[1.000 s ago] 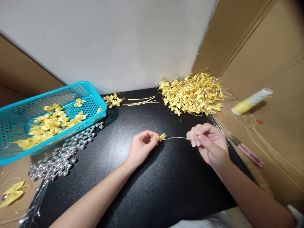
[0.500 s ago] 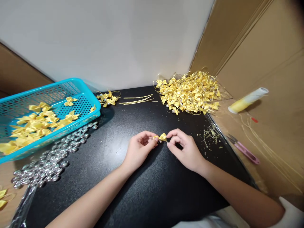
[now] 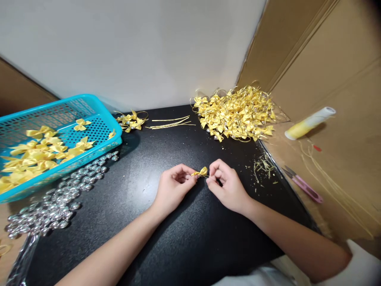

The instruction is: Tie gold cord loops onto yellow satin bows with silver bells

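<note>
Above the middle of the black tabletop [image 3: 190,238], my left hand [image 3: 174,188] pinches a small yellow ribbon bow [image 3: 203,171] by its left side. Just right of the bow, my right hand [image 3: 228,184] is closed, thumb against fingertips, on a thin gold cord that runs out from the bow. The cord's end is hidden in my fingers. Farther back lie several cut gold cords [image 3: 171,122] in a loose row. A heap of finished-looking yellow bows with cord loops [image 3: 238,113] sits at the back right.
At left stands a turquoise basket [image 3: 104,107] of yellow bows, with silver beads [image 3: 59,206] spread along its front. A few bows with cords [image 3: 131,121] lie behind. On the right are cord scraps [image 3: 264,167], pink thread snips [image 3: 305,186] and a white-and-yellow tube [image 3: 310,123].
The bow has tilted in my left fingers. My right hand has closed its thumb and fingertips around the cord, shifting slightly left. The whole view has moved a little.
</note>
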Available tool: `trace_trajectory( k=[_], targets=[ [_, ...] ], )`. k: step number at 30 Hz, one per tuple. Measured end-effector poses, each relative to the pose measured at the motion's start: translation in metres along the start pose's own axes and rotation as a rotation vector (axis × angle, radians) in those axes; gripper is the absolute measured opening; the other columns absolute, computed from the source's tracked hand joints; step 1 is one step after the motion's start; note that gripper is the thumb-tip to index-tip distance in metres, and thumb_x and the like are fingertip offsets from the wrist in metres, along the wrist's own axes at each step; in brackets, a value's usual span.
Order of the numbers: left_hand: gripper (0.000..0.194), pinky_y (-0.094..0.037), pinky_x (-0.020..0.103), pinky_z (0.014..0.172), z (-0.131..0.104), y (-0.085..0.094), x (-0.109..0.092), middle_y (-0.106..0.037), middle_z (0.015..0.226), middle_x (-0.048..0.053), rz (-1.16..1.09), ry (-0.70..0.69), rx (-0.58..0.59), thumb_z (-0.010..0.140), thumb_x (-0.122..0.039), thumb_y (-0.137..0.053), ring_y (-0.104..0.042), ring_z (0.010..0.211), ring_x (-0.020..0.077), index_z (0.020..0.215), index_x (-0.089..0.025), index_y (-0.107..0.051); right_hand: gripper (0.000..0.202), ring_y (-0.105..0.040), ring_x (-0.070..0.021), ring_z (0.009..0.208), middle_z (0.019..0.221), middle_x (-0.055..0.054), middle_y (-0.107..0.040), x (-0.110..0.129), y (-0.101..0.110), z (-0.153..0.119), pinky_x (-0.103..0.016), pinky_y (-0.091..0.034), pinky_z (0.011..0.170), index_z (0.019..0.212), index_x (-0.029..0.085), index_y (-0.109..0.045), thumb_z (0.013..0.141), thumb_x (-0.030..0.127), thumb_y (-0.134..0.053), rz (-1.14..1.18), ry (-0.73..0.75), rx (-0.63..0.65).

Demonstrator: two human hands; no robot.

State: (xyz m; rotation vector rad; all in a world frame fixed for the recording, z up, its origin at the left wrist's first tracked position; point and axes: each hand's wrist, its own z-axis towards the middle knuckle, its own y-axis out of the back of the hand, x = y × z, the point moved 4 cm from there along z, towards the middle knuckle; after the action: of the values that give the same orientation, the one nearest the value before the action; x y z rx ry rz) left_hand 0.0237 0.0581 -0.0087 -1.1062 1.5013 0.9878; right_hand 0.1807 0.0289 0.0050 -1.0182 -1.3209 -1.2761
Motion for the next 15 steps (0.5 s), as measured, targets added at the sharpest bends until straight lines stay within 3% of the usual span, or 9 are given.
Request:
trace_trajectory(
  k=[15],
  targets=[
    [0.012,-0.049,0.023,0.061,-0.0002,0.0002,0.0026,-0.072,0.067,0.004,-0.022,-0.002,-0.035,0.067,-0.024,-0.077,-0.063,0.061,0.0130,0.070,-0.014,-0.070,0.015,-0.040,-0.0066,0.047,0.054,0.010,-0.043,-0.0016,-0.0015,-0.0015,-0.020,-0.035,0.050,0.076,0.023,-0.042,0.077,0.012,-0.052,-0.010,0.023,-0.006]
  ],
)
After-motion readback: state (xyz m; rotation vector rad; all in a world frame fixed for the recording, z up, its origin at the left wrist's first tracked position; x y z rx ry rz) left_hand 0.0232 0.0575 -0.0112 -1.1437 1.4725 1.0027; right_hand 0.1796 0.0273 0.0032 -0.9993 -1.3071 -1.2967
